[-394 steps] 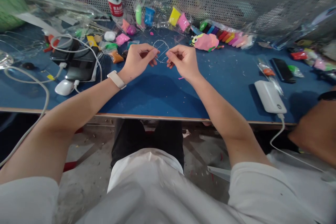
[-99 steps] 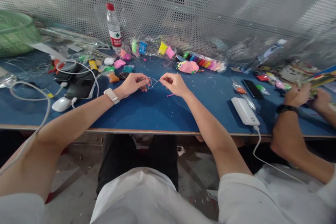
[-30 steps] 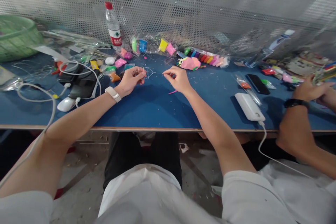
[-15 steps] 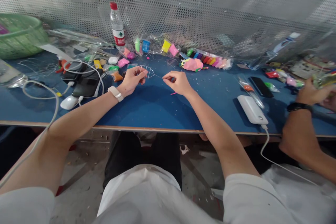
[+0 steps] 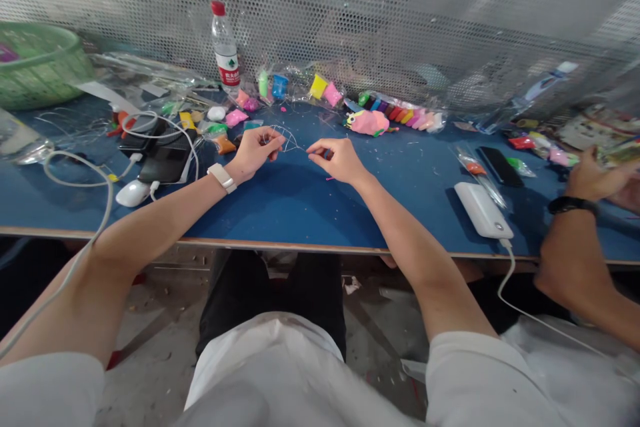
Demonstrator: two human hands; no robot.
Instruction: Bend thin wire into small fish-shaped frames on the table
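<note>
My left hand [image 5: 257, 153], with a pale band on its wrist, pinches a thin wire frame [image 5: 291, 141] made of bent loops. From the frame's right end a fine wire tail runs toward my right hand [image 5: 336, 157]. Thumb and forefinger of that hand are closed at the tail's end; the tip itself is too fine to see clearly. Both hands are just above the blue table. Beyond my right hand lies a pink clay figure [image 5: 369, 123] with a yellow face and green bits. A small pink strip [image 5: 330, 179] lies below my right hand.
Along the back are a water bottle [image 5: 226, 47], bagged coloured clay [image 5: 400, 112] and a mesh panel. To the left, a green basket [image 5: 43, 67], black devices and a white cable [image 5: 109, 203]. To the right, a power bank [image 5: 483, 210], a phone [image 5: 501, 166] and another person's hand [image 5: 593, 177].
My hands hold nearly the same pose; my right hand has shifted slightly left, closer to the wire frame. The view has moved a little.
</note>
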